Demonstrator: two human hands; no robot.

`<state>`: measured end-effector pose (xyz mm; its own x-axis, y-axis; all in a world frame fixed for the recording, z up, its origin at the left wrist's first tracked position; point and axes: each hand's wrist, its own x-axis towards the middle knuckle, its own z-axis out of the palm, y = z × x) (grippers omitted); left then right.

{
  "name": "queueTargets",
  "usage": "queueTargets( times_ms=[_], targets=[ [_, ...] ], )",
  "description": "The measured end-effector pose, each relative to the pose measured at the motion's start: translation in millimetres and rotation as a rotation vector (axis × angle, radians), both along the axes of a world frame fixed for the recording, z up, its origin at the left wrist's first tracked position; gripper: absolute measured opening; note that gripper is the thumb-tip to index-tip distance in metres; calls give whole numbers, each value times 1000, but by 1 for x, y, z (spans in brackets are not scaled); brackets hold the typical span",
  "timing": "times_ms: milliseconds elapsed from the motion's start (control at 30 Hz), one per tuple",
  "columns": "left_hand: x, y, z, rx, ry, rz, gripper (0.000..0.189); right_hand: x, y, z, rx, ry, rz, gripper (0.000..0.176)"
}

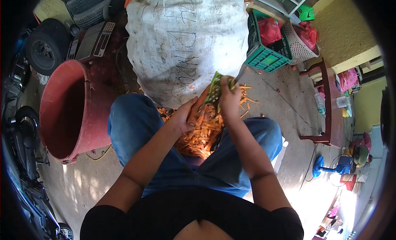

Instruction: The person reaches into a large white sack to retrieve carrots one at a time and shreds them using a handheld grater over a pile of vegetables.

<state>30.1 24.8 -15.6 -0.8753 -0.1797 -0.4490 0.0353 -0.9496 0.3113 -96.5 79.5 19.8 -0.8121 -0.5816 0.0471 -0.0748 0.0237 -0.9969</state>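
My left hand [188,116] is closed around the lower end of a long green piece with pale spots [214,91], which slants upward between my knees. At its upper end, my right hand [229,96] grips it with the fingers curled over. A thin grey blade-like sliver [240,73] juts out beyond the right fingers; I cannot tell whether that hand holds it. Beneath both hands lies a heap of orange strips [202,137], spread between my legs. More orange strips [247,100] are scattered on the floor to the right.
A large stuffed white sack [185,42] with handwriting stands in front. To the left, a red tub [84,112] lies tipped near a wheel [47,46]. A green crate [270,60] and a white basket [303,46] hold red bags. A wooden frame [326,104] stands at right.
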Motion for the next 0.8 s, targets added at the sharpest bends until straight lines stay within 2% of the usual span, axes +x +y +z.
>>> queueTargets(
  times_ms=[67, 133, 200, 300, 367, 400, 467, 567, 600, 633, 667, 700, 767, 800],
  targets=[
    [-4, 0, -10, 29, -101, 40, 28, 12, -5, -6, -55, 32, 5, 21],
    [-1, -4, -30, 96, -22, 32, 28, 22, -7, -7, -83, 16, 12, 21],
    [0, -4, -37, 163, 57, 18, 28, 27, -7, -11, 14, 249, -25, 19],
    [0, -1, -27, 81, -34, 49, 27, 28, -6, -6, 123, 293, -28, 21],
    [3, -3, -21, -31, 144, -72, 27, 27, -6, -7, 180, 299, -38, 19],
    [1, -6, -25, -31, 143, -69, 27, 25, -7, -6, 181, 314, -53, 19],
    [-5, -12, -34, -119, -14, -32, 28, 23, -8, -5, 183, 329, -66, 20],
    [-6, -11, -17, -209, -127, 15, 30, 22, -12, -2, 225, 367, -83, 21],
    [-5, -13, -21, -210, -126, 17, 30, 22, -12, -3, 244, 374, -76, 21],
    [-3, -16, -29, -234, 35, -59, 31, 21, -12, -4, 265, 381, -69, 22],
    [-1, -18, -35, -253, 195, -136, 33, 8, -15, -22, 397, 522, -215, 22],
    [2, -9, -29, -254, 194, -134, 33, -13, -21, -39, 528, 661, -363, 22],
    [7, 19, 4, -315, -31, -236, 35, -73, -14, -24, 398, 377, -523, 23],
    [9, 25, 25, -205, -185, -237, 32, -99, -9, -30, 365, 442, -587, 24]
  ],
)
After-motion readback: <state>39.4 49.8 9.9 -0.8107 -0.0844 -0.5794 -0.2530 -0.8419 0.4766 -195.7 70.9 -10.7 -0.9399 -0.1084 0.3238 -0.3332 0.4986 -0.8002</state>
